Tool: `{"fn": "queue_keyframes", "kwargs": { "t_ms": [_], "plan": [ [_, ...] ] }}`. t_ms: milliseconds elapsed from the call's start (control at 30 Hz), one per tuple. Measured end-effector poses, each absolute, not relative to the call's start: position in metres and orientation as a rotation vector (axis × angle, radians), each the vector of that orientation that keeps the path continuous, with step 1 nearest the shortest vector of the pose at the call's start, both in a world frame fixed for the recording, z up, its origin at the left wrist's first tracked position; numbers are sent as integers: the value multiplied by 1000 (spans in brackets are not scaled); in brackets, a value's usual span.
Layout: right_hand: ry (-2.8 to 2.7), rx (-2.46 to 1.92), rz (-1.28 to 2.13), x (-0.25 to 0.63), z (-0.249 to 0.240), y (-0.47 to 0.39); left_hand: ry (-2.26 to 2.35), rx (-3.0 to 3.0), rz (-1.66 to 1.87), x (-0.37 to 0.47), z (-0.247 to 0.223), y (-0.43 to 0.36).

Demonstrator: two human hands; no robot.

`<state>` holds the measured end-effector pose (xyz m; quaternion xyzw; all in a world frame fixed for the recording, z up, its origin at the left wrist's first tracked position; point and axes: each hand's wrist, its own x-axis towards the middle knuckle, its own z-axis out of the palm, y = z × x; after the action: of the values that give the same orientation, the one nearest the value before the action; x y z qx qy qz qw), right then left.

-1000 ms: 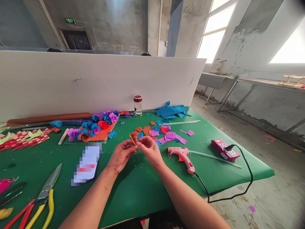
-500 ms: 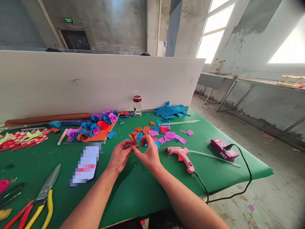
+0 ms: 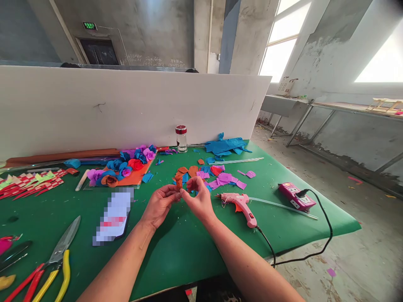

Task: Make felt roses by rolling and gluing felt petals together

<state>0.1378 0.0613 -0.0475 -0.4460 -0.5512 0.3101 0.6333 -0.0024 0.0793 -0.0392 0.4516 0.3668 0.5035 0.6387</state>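
Between my two hands, above the green table, a small rolled piece of orange-brown crepe paper [image 3: 179,181] stands upright. My left hand [image 3: 160,204] pinches its lower end. My right hand [image 3: 198,200] closes thumb and finger on the same base from the other side. Just behind the fingers lie loose brown paper petals [image 3: 192,171] and purple paper petals [image 3: 224,179], with blue and red ones among them. To the right of my right hand rests a pink hot glue gun [image 3: 236,203], its nozzle pointing left.
Finished paper flowers [image 3: 121,168] lie at the back left, near a phone [image 3: 113,216]. Large scissors [image 3: 63,247] are at front left. A lidded glass jar [image 3: 181,139] stands by the white board [image 3: 135,109]. A power strip [image 3: 296,196] with a black cord sits right.
The brown paper roll has turned more upright in my fingers. My right hand's fingers have shifted slightly, and the left hand stays nearly in place.
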Motion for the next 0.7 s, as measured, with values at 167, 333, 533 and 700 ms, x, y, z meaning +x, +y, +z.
{"fn": "queue_keyframes", "kwargs": {
  "t_ms": [167, 333, 533, 700],
  "plan": [
    [-1179, -918, 921, 141, -48, 65, 738, 996, 1087, -6, -40, 80],
    [-1161, -759, 1183, 144, -38, 62, 632, 998, 1089, -15, -39, 82],
    [-1299, -727, 1062, 149, -38, 62, 762, 1367, 1148, -27, -29, 78],
    [-1420, -760, 980, 155, -40, 64, 773, 1494, 1110, -33, -22, 74]
  ]
}}
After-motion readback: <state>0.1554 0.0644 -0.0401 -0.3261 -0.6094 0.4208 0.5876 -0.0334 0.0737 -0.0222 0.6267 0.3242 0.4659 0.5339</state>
